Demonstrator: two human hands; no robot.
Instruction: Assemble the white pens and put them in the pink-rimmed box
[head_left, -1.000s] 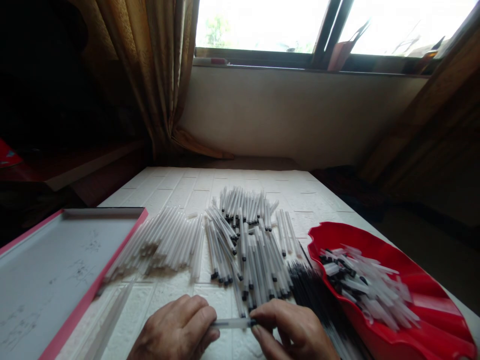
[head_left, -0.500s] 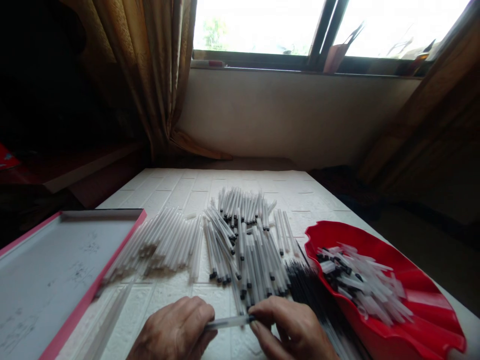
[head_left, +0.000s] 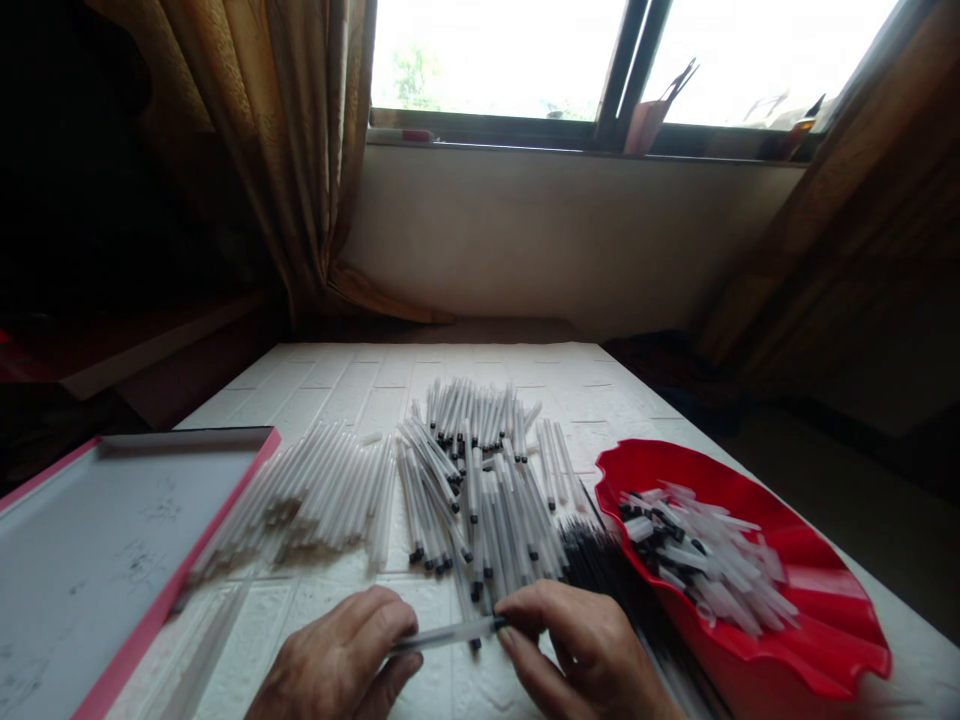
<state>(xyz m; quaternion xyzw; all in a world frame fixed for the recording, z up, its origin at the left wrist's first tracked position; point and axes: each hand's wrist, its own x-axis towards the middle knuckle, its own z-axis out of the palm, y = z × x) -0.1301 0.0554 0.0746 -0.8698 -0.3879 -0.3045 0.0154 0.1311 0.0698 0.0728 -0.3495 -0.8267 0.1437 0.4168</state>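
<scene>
Between my two hands, close to the table's near side, lies a translucent pen [head_left: 444, 636] with a black end at the right. My left hand [head_left: 341, 650] grips its left part between thumb and fingers. The thumb and forefinger of my right hand [head_left: 574, 640] pinch the black end. Just beyond my hands is a pile of similar pens with black ends [head_left: 487, 510]. Clear empty pen barrels [head_left: 330, 490] lie in a heap to the left. Thin black refills [head_left: 600, 560] are bunched to the right, partly behind my right hand.
A red wavy-edged tray [head_left: 817, 590] at the right holds clear caps and black plugs [head_left: 705, 550]. At the left stands a shallow pink-edged box lid [head_left: 97, 560]. The white brick-patterned table [head_left: 360, 370] reaches toward a wall beneath a window, with curtains [head_left: 315, 150] alongside.
The camera view has shifted slightly, so most things appear a little further left. Both hands keep hold of the pen, and its left part now shows more between them.
</scene>
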